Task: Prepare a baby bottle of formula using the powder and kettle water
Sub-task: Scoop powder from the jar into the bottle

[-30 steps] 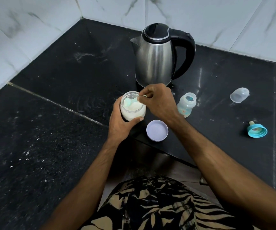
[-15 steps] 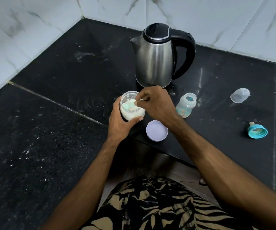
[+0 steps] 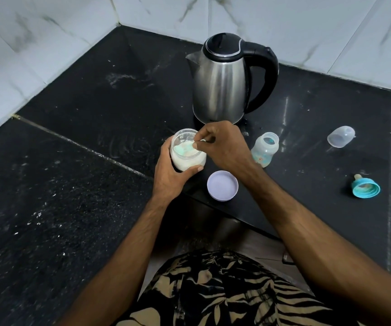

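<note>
My left hand (image 3: pixel 169 177) grips a small clear jar (image 3: pixel 187 156) of white formula powder, held just above the black counter. A pale green scoop (image 3: pixel 185 148) lies in the powder, and my right hand (image 3: pixel 225 147) pinches its handle at the jar's mouth. The open baby bottle (image 3: pixel 265 149) stands to the right of my right hand. Behind the hands a steel kettle (image 3: pixel 222 78) with a black lid and handle stands with its lid shut.
The jar's lilac lid (image 3: pixel 222 185) lies near the counter's front edge. At the right lie a clear bottle cap (image 3: pixel 341 136) on its side and a teal ring with the teat (image 3: pixel 365 188). White marble walls (image 3: pixel 48 38) close the corner.
My right hand has dipped the scoop from the jar's rim down into the powder. The jar and left hand have hardly moved.
</note>
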Tool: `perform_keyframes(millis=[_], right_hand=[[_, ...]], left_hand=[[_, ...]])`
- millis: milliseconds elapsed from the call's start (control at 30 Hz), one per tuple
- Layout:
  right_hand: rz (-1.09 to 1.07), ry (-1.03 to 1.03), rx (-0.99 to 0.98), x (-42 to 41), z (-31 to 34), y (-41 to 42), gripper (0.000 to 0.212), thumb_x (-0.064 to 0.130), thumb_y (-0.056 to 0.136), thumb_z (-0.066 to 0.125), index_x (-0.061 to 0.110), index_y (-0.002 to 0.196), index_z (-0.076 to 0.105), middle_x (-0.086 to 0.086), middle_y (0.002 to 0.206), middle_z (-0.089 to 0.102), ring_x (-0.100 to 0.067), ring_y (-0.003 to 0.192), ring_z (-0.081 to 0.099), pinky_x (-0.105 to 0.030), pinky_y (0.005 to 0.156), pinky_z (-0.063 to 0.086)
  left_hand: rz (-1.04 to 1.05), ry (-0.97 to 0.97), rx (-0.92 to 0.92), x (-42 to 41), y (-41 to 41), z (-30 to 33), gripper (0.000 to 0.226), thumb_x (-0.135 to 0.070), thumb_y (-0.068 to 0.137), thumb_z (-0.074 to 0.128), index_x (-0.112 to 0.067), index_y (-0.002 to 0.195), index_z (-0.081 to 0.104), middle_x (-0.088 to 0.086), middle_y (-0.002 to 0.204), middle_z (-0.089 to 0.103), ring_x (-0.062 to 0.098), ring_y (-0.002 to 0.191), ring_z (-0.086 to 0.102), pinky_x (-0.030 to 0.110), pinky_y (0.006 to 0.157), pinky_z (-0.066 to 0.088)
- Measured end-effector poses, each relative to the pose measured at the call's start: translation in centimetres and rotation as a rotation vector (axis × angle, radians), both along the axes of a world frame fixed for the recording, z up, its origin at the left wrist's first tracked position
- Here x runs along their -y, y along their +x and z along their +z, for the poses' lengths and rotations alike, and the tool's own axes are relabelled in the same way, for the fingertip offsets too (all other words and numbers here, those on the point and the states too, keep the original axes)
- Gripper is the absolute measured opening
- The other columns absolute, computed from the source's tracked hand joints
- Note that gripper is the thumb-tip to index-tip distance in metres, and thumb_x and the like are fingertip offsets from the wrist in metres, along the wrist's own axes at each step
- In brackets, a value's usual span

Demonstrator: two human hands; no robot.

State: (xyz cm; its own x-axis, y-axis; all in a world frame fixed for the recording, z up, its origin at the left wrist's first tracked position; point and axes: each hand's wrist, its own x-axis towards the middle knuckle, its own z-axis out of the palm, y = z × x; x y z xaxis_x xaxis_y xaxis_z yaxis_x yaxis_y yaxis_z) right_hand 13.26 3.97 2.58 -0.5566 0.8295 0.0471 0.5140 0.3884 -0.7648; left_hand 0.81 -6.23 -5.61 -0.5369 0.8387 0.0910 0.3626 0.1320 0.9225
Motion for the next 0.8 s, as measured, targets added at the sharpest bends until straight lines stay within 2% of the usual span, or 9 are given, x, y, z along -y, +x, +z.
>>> perform_keyframes(millis=[100,200,367,567,700,800], right_hand=[[-0.019,0.023,-0.005,-0.3,0.2,0.2,0.009,0.02,0.081,0.077,0.027,0.079,0.071,0.012,0.073,0.067,-0.004,0.069,0.061,-0.031,0.072,0.056],[-0.037,0.019,-0.016,-0.5,0.3,0.3,0.006,0.02,0.082,0.077,0.024,0.082,0.072,0.016,0.066,0.061,-0.001,0.063,0.057,-0.026,0.067,0.05],[-0.051,-0.027,-0.053,-0.6,0.0,0.5,0.005,0.022,0.08,0.078,0.023,0.081,0.073,0.011,0.069,0.067,-0.005,0.065,0.061,-0.031,0.069,0.056],[-0.066,-0.074,-0.102,-0.8,-0.3,0.8,0.005,0.02,0.079,0.079,0.018,0.081,0.075,0.01,0.067,0.066,-0.004,0.063,0.058,-0.03,0.068,0.054],[-0.094,-0.153,-0.16,-1.0,-0.4,1.0,0.012,0.015,0.08,0.077,0.023,0.075,0.07,0.013,0.058,0.062,0.002,0.05,0.053,-0.021,0.056,0.046],[-0.121,-0.212,-0.207,-1.0,-0.5,1.2,0.016,0.013,0.08,0.075,0.025,0.074,0.068,0.009,0.062,0.067,0.003,0.045,0.052,-0.02,0.055,0.044]], left_hand=[[0.006,0.001,0.001,-0.1,0.0,-0.1,0.092,-0.025,0.066,0.091,-0.032,0.141,0.039,-0.023,0.132,0.054,-0.01,0.119,0.05,0.013,0.097,0.042],[0.001,0.013,-0.001,-0.1,-0.1,-0.2,0.09,-0.026,0.065,0.09,-0.035,0.139,0.04,-0.023,0.132,0.054,-0.008,0.121,0.051,0.018,0.099,0.043],[-0.001,0.021,-0.005,-0.1,-0.1,-0.1,0.089,-0.025,0.065,0.09,-0.039,0.136,0.039,-0.024,0.131,0.054,-0.006,0.121,0.051,0.019,0.1,0.043],[-0.011,0.017,-0.01,-0.1,-0.2,-0.2,0.09,-0.027,0.064,0.09,-0.033,0.139,0.04,-0.02,0.132,0.054,-0.008,0.12,0.051,0.01,0.097,0.041],[-0.021,0.007,-0.007,-0.3,-0.3,-0.1,0.09,-0.028,0.063,0.089,-0.029,0.139,0.041,-0.019,0.132,0.055,-0.011,0.118,0.05,0.008,0.095,0.04],[-0.024,-0.008,-0.01,-0.4,-0.5,0.0,0.091,-0.029,0.063,0.089,-0.027,0.14,0.041,-0.018,0.132,0.055,-0.013,0.118,0.05,0.007,0.094,0.039]])
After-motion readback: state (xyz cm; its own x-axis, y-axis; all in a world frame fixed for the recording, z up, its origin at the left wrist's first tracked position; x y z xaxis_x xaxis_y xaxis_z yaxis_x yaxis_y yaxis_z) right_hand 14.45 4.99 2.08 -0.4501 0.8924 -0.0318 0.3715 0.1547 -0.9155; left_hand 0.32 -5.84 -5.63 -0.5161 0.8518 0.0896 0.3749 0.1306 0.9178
